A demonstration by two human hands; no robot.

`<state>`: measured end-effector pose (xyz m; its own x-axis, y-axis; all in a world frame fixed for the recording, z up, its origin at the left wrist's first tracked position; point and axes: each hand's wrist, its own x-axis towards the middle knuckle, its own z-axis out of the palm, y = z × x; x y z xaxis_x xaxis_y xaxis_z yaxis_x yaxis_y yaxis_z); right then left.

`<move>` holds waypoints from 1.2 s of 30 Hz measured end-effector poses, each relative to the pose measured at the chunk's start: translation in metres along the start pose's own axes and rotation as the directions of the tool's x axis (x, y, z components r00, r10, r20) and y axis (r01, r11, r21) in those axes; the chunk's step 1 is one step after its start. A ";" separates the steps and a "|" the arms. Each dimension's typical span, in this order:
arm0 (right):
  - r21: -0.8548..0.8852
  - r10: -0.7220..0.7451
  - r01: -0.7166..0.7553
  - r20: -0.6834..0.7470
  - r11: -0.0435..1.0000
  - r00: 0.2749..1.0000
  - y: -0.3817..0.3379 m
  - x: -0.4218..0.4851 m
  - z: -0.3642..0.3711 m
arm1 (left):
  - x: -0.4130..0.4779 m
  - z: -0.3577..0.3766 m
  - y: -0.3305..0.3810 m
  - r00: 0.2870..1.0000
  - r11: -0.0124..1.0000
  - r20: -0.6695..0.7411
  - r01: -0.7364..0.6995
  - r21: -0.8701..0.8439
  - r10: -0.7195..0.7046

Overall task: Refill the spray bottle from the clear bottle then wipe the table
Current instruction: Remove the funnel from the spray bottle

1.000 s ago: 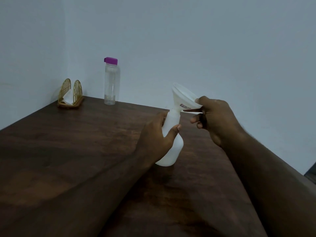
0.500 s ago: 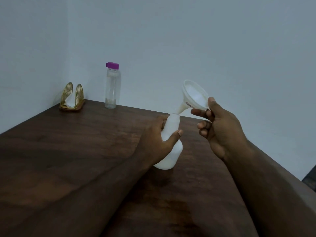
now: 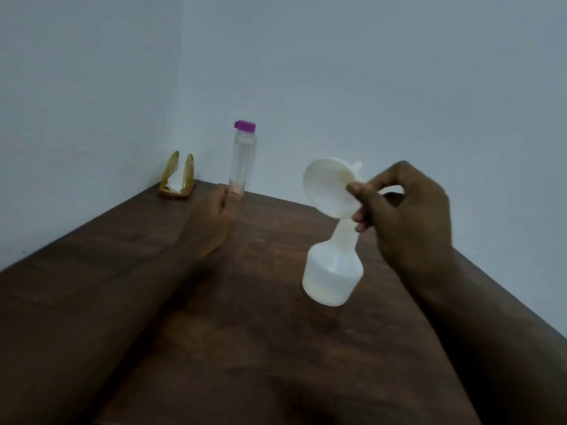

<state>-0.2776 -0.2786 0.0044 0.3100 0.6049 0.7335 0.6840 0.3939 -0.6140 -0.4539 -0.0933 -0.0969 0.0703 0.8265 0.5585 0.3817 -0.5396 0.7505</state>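
On the dark wooden table [image 3: 129,271], white spray bottle [image 3: 333,273] standing uncapped, my right hand [image 3: 408,216] pinching the white funnel [image 3: 329,187] above its neck, my left hand [image 3: 214,219] outstretched, fingers straight, reaching the purple-capped clear bottle [image 3: 242,157] at the far edge.

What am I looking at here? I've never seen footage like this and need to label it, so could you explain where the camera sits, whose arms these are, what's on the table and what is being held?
There is no machine here: a person wears a camera on their head, so this single view looks forward and down along their own bare arms.

The right hand pinches the rim of a white funnel, whose spout seems to sit in the neck of a white spray bottle. The bottle's spray head is off and it looks tilted.

The left hand holds nothing and stretches toward a clear bottle with a purple cap, standing at the far edge by the wall. Whether the fingers touch it yet, I cannot tell.

Everything stands on a dark wooden table. In the far corner is a golden napkin holder with white paper in it.
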 end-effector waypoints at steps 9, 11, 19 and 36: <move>-0.460 -0.106 0.286 0.377 0.841 0.920 0.036 -0.008 0.149 | 0.016 -0.039 -0.056 0.967 0.970 0.183 0.138 0.202 -0.175; -0.512 -0.018 0.245 0.408 0.823 0.913 0.052 0.002 0.173 | 0.019 -0.039 -0.059 0.944 0.958 0.289 0.079 0.277 -0.161; -0.714 0.318 0.124 0.451 0.689 0.834 0.118 0.060 0.233 | 0.017 -0.039 -0.077 0.943 0.980 0.324 0.004 0.200 -0.070; -0.791 0.496 -0.056 0.325 0.609 0.805 0.177 0.126 0.290 | 0.032 -0.030 -0.082 0.924 0.995 0.379 0.020 0.095 -0.054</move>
<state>-0.3091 0.0682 -0.0965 0.3745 0.9072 0.1915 0.9216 -0.3416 -0.1842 -0.5102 -0.0276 -0.1302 0.3932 0.8537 0.3414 0.4690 -0.5056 0.7242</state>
